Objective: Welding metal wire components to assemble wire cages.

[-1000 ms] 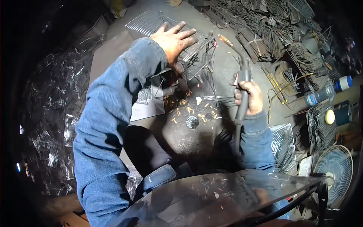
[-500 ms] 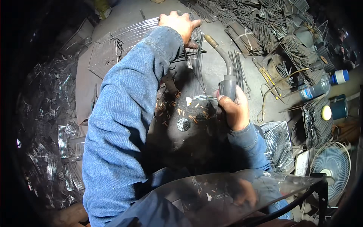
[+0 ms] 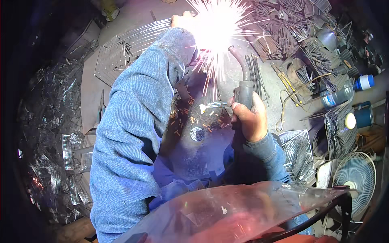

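Note:
My right hand is wrapped round the dark handle of a welding torch. The torch's curved neck points up and left into a white arc with sparks flying out all round. Stretched far forward, my left hand grips the right end of a wire basket; the glare covers most of its fingers. The basket's right end, the torch tip and the weld spot are also lost in the light. Thin loose rods lie just right of the torch neck.
Bundles of metal rods pile up at the far right. A bottle, a fan and wire pieces stand or lie on the right. Pliers are by my left sleeve. A clear face shield crosses the bottom.
A bright arc with spraying sparks has started at the torch tip, hiding much of my left hand. Both hands stay in nearly the same places.

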`<state>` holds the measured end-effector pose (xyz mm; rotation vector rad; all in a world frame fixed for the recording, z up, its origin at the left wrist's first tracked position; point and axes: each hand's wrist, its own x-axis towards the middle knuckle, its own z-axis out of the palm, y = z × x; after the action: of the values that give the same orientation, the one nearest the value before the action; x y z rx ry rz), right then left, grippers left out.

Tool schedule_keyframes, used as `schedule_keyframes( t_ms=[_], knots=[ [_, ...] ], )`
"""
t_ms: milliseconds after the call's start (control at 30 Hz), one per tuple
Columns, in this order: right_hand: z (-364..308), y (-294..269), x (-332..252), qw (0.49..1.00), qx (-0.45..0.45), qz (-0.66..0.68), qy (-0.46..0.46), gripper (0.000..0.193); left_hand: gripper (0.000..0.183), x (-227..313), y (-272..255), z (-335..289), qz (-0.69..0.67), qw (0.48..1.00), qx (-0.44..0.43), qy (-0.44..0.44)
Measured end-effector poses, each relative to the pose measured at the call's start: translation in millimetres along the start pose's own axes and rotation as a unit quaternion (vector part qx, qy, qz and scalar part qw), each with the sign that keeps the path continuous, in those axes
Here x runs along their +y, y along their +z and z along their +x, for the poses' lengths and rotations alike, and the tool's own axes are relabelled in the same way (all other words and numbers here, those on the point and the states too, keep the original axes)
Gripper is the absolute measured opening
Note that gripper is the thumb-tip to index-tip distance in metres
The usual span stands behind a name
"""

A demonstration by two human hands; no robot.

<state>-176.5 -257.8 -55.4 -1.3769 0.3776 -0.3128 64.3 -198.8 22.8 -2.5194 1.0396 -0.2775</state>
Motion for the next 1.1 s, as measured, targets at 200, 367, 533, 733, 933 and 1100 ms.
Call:
schedule_keyframes(
  t_ms=[200, 367, 533, 733, 933, 1100],
  knots=[
    [3.3, 4.7, 2.1, 1.0, 0.01, 0.003, -0.022, 0.026, 0.061, -0.7, 3.0, 3.4, -0.016, 0.999, 0.023, 0.02],
    [4.3, 1.6, 6.6, 0.999, 0.026, -0.023, -0.031, 0.027, 0.073, 3.2, 3.8, -5.2, -0.006, 0.999, 0.053, 0.0],
    [8.3, -0.9, 4.8, 0.998, 0.022, -0.031, -0.046, 0.027, 0.092, 4.4, 2.9, -6.1, -0.017, 0.997, 0.071, 0.013],
    [12.5, -25.1, -0.2, 0.996, -0.011, 0.09, 0.025, 0.03, 0.097, -12.7, 8.0, -16.4, -0.109, 0.992, 0.06, 0.009],
    [30.2, -30.5, 19.6, 0.955, 0.137, 0.254, 0.064, 0.035, 0.083, -15.0, 23.9, -17.3, -0.089, 0.99, 0.097, 0.039],
    [31.9, -4.7, 36.2, 0.971, -0.067, 0.184, 0.137, 0.024, 0.075, -14.7, 12.8, -8.3, -0.063, 0.997, 0.042, 0.022]
  ],
)
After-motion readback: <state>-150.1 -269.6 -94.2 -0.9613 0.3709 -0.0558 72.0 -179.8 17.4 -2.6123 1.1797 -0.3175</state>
